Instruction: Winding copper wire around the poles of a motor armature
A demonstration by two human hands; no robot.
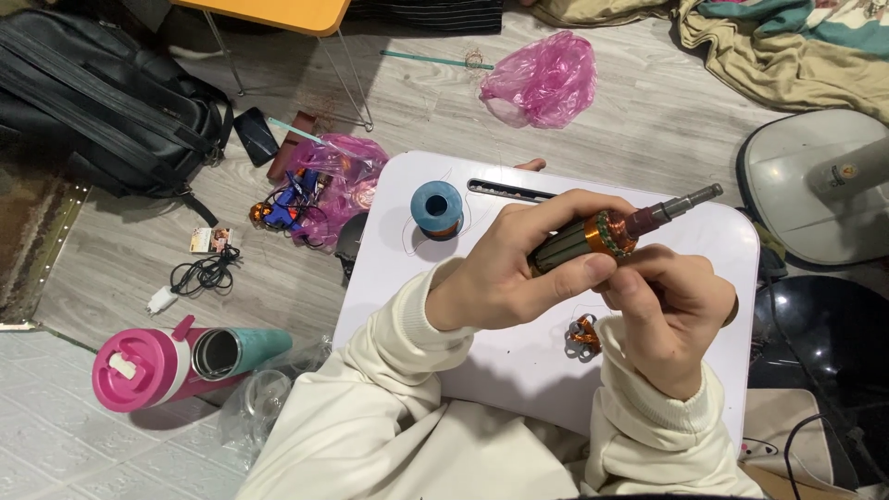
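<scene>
Clamping motor armature (602, 236), both grips | blue spool (437, 209) near | right fingertips possibly hidden

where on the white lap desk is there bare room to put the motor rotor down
Bare room: the lap desk's right end, and the near-left patch below the blue wire spool. Crowded: the middle, under both hands and the copper wire scrap.

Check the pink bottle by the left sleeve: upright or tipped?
Tipped. The pink bottle lies on its side on the floor, lid end pointing left, next to a teal tumbler that also lies down, its open mouth facing the bottle.
</scene>
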